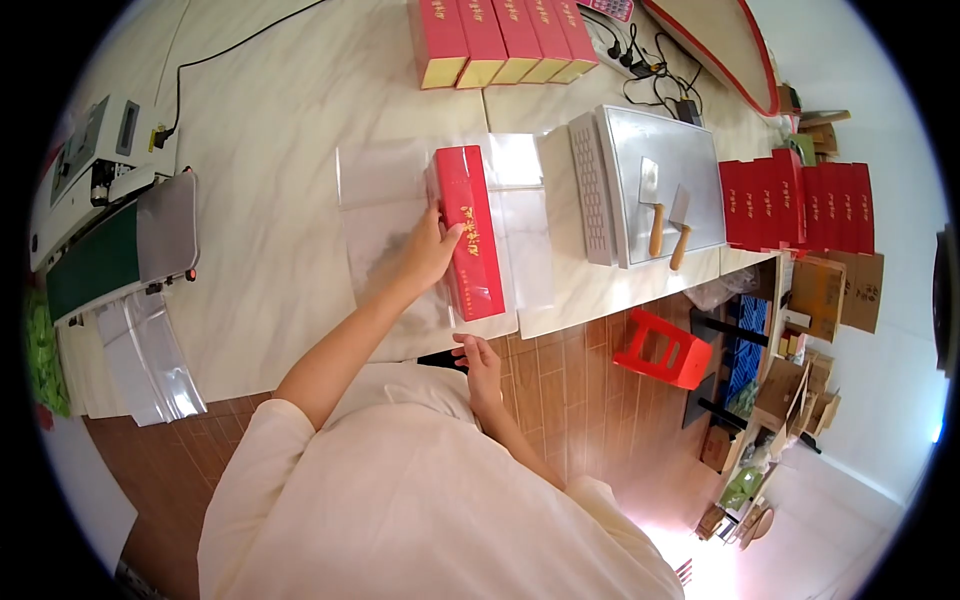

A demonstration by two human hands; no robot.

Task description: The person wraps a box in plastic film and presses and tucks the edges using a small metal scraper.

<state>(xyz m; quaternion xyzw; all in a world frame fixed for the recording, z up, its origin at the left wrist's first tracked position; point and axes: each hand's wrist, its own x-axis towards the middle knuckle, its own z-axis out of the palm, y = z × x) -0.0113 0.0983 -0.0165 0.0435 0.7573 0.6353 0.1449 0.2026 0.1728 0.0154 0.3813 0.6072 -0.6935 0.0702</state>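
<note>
A long red box (470, 200) with gold characters lies on a clear plastic sheet (385, 170) on the marbled table. My left hand (432, 250) is on the box's left side, its fingers along the edge and the thumb at the top face. Below the box's near end, off the table's front edge, is my right hand (480, 370), its fingers loosely apart and nothing visible in them.
A grey metal plate machine (660, 150) with two wooden-handled scrapers stands right of the sheet. Several red boxes (510, 40) stand at the back. A conveyor device (120, 220) and plastic film (150, 355) are left; a red stool (665, 350) is on the floor.
</note>
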